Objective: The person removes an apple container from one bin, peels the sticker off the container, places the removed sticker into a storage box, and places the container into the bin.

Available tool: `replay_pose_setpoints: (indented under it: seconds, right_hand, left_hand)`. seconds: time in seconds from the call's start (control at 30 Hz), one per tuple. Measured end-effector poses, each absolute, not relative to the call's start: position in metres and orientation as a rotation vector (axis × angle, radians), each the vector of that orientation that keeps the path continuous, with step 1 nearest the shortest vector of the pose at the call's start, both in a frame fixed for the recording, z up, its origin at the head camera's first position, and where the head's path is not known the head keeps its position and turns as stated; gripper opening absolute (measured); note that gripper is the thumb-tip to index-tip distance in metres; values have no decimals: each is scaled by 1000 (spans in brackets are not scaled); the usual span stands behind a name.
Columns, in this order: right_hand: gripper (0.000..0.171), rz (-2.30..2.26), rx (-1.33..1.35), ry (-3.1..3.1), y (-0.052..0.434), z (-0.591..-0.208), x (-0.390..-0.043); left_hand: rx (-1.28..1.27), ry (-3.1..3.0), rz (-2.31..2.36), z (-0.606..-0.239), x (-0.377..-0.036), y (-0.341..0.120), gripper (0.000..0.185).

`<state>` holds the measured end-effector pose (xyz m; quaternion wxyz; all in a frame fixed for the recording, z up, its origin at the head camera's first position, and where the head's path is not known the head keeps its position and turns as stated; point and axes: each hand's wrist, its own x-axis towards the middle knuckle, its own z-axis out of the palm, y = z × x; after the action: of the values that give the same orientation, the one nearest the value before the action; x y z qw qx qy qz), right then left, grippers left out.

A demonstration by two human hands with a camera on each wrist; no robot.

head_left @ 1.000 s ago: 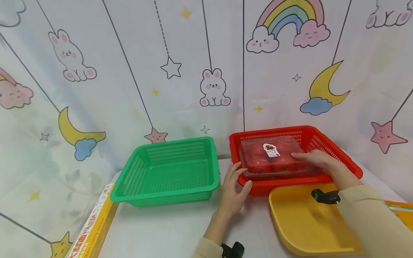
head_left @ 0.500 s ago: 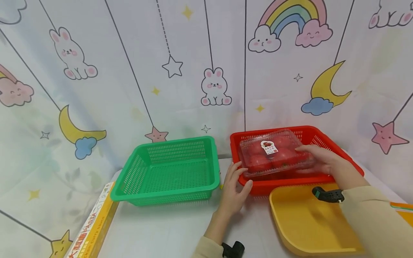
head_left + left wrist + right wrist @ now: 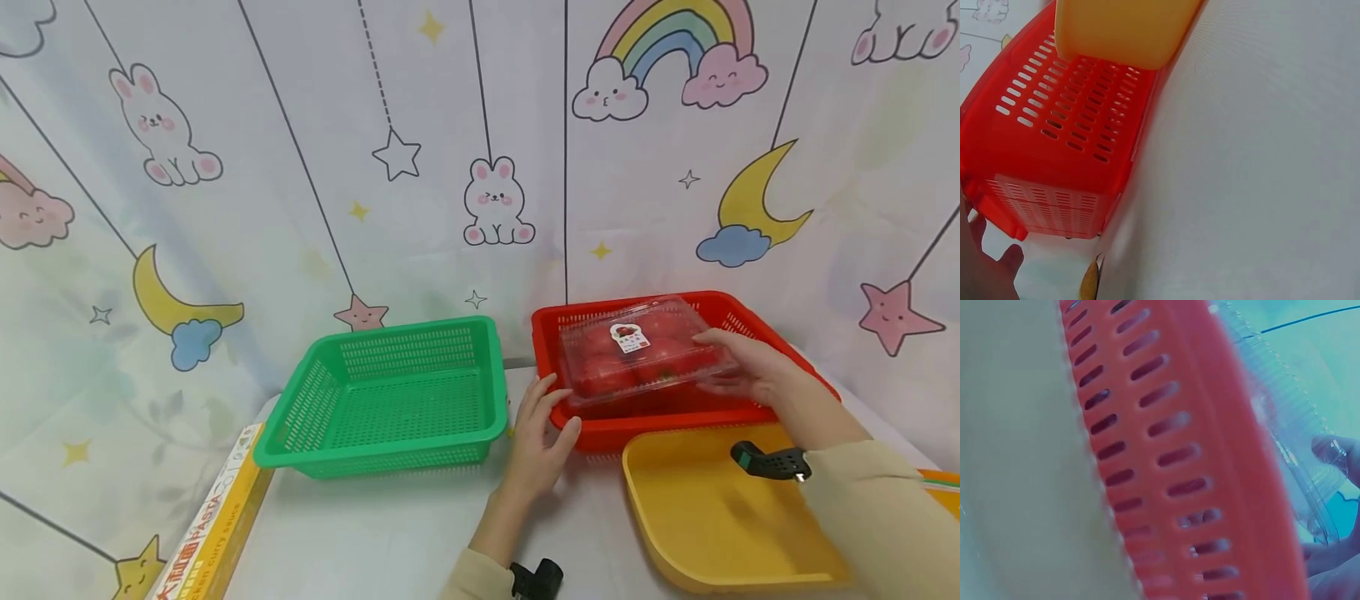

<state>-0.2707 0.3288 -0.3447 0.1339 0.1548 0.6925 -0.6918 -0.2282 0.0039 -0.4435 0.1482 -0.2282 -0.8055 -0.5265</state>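
The right hand (image 3: 765, 375) pinches the right end of the clear fruit pack (image 3: 641, 358), tilted over the red basket (image 3: 622, 437). The left hand (image 3: 534, 454), fingers spread, is at that basket's near-left corner. The yellow tray (image 3: 727, 525) crowds its front edge beneath the right sleeve (image 3: 870, 500); the green basket (image 3: 412, 408) occupies the counter's (image 3: 367, 533) far-left corner, the pasta box (image 3: 217, 521) its left edge.

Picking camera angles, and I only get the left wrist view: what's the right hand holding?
Observer: The right hand grips one end of a clear package.
Operator: Level?
Observer: No, the clear package is tilted, with the gripped end higher in the head view.
Operator: Anything else outside my view?
Observer: A green basket, on the person's left of the red basket.
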Motion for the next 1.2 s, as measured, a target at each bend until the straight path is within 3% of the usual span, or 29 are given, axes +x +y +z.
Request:
replay_pose_setpoints:
  seconds: [0.3, 0.6, 1.2]
  right_hand:
    - [44, -2060, 459, 2001, 338, -338, -259]
    - [35, -2220, 303, 1866, 330, -322, -251]
    - [39, -2284, 138, 1804, 246, -309, -212]
  left_hand:
    - [-675, -2211, -1537, -435, -226, 2, 51]
    - [-726, -2105, -1557, -409, -220, -1, 49]
    - [-565, -1965, -1891, -376, -213, -52, 61]
